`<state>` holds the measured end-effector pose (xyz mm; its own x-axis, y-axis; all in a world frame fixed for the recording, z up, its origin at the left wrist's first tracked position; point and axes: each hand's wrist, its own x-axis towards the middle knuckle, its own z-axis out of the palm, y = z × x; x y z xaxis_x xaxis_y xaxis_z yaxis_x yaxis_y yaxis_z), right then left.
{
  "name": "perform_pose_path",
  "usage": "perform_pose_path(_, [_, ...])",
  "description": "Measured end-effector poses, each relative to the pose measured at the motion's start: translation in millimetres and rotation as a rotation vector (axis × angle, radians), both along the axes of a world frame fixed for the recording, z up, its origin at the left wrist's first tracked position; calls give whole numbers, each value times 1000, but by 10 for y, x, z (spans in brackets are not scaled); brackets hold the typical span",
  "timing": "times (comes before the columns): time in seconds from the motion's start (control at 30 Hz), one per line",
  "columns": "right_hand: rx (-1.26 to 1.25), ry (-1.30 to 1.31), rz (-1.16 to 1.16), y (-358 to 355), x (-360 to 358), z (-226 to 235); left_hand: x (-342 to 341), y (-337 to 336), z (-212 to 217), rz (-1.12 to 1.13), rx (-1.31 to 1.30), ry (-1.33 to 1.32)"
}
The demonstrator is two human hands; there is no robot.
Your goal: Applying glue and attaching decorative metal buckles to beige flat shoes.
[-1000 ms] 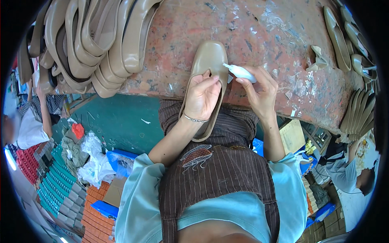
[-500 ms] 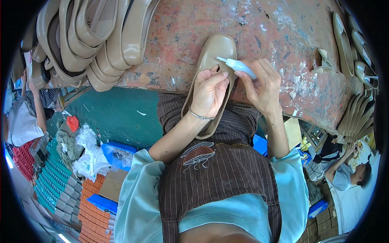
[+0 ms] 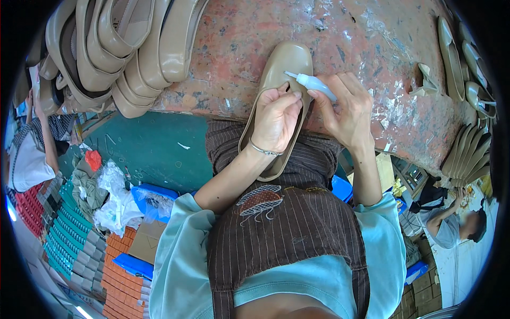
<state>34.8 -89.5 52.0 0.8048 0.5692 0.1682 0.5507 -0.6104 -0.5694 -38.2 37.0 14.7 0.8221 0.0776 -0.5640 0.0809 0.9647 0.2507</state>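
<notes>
A beige square-toed shoe (image 3: pixel 289 59) lies toe away from me, its front on the worktable and its heel over my lap. My left hand (image 3: pixel 276 118) is at the shoe's opening, fingers closed in a pinch on the upper's top edge, where a small dark gap shows. In my right hand (image 3: pixel 346 109) is a small white squeeze bottle (image 3: pixel 315 85) with a thin nozzle. It is held between thumb and fingers, its nozzle pointing left over the shoe's vamp. Whether the tip touches the leather, I cannot tell.
Several stacked beige shoes (image 3: pixel 159 58) crowd the worktable's (image 3: pixel 234 69) left end. More shoes (image 3: pixel 451 58) and a row of insole-like pieces (image 3: pixel 466 154) lie on the right. A scrap (image 3: pixel 424 81) rests nearby. Blue bins (image 3: pixel 151 199) stand below; other people sit at both sides.
The bottle's nozzle has shifted slightly, and my right hand has moved a little to the right. My left hand keeps its pinch on the shoe, almost still.
</notes>
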Motion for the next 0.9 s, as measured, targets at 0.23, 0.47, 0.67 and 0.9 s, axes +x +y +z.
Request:
perform_pose_path(0.23, [-8, 27, -26, -124, 9, 1, -14, 0, -20, 7, -9, 13])
perform_pose_path(0.47, [317, 264, -207, -283, 113, 3, -20, -1, -49, 7, -26, -1])
perform_pose_path(0.67, [125, 193, -92, -115, 111, 92, -18, 6, -46, 1, -23, -6])
perform_pose_path(0.9, [93, 182, -48, -83, 39, -56, -54, -4, -120, 22, -78, -28])
